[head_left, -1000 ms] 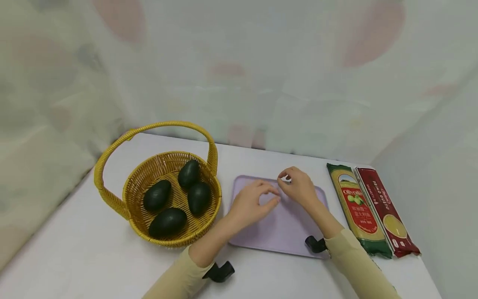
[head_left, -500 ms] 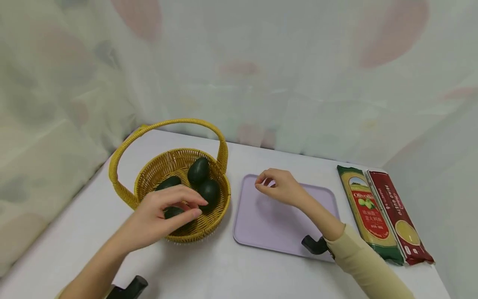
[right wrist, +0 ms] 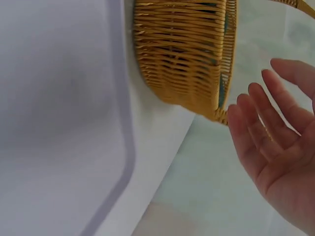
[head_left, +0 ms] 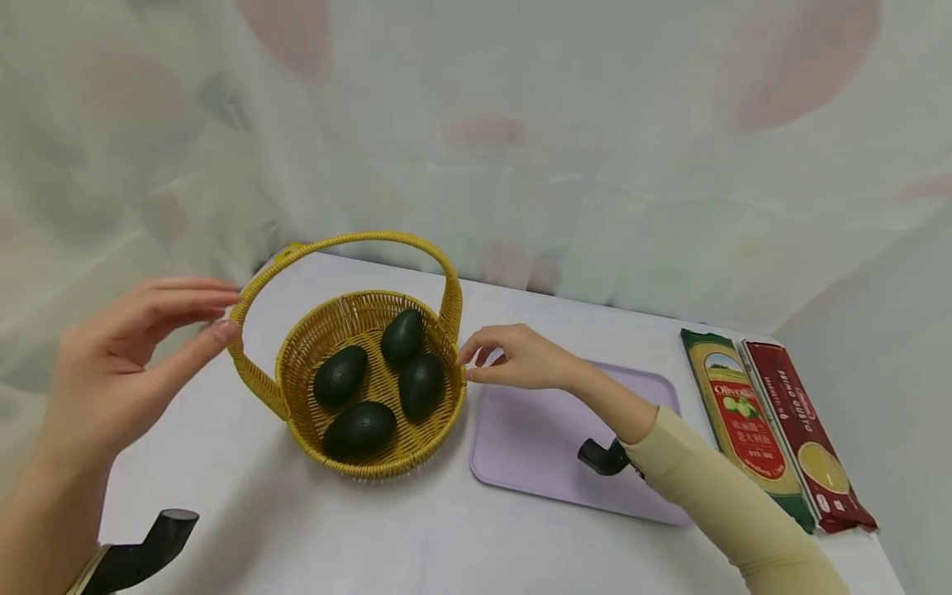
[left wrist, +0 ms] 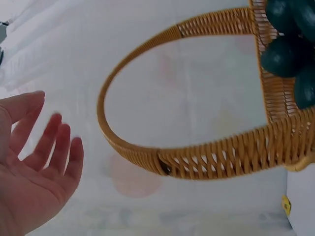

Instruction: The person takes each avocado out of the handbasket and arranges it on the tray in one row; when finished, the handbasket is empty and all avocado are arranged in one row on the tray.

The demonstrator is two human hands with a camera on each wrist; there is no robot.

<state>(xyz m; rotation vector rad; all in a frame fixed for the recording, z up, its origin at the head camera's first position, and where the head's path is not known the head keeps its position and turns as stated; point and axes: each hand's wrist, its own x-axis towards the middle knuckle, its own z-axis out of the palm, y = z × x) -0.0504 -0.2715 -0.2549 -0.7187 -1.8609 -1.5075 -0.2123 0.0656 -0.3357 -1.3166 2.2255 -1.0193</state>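
Note:
A yellow wicker basket with a tall arched handle stands left of centre, with several dark green avocados inside. To its left my left hand is raised, fingers loosely bent and thumb spread. In the left wrist view that hand holds nothing, and a gap separates it from the handle. My right hand hovers over the tray's left end, beside the basket's right rim. Its relaxed fingers hold nothing; whether a fingertip touches the basket, I cannot tell.
A lilac tray lies right of the basket on the white table. Further right are two spaghetti packs, one green and gold and one dark red. A patterned curtain hangs behind.
My left hand has swept left from above the tray, across the basket, to beyond its handle. My right hand has moved left over the tray toward the basket. The head view has shifted slightly.

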